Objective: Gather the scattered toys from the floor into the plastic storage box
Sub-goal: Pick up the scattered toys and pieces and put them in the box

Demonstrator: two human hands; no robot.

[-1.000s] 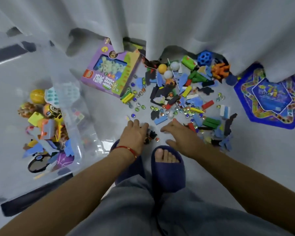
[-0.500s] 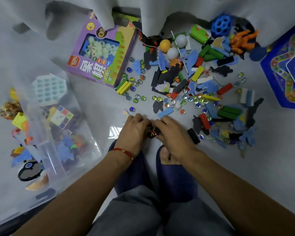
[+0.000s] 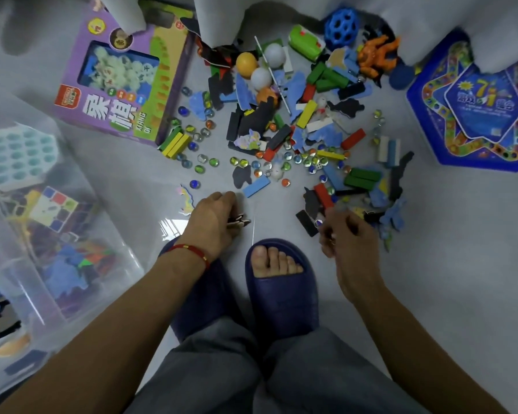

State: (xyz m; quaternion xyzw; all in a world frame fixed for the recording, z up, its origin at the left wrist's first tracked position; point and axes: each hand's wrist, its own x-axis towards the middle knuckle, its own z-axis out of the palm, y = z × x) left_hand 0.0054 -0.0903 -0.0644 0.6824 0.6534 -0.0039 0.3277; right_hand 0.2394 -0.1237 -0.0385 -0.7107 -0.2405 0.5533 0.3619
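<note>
L hand point(image 3: 214, 219) closed on small dark flat toy pieces point(image 3: 239, 220); clear plastic storage box point(image 3: 72, 204) at its 9 o'clock, nearer L. R hand point(image 3: 349, 234) curled, contents can't tell.

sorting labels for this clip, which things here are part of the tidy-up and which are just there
Job: loose blocks, marbles, foam pieces, clear storage box, left hand, right hand.

Just there: curtain, slippers, grey floor.
</note>
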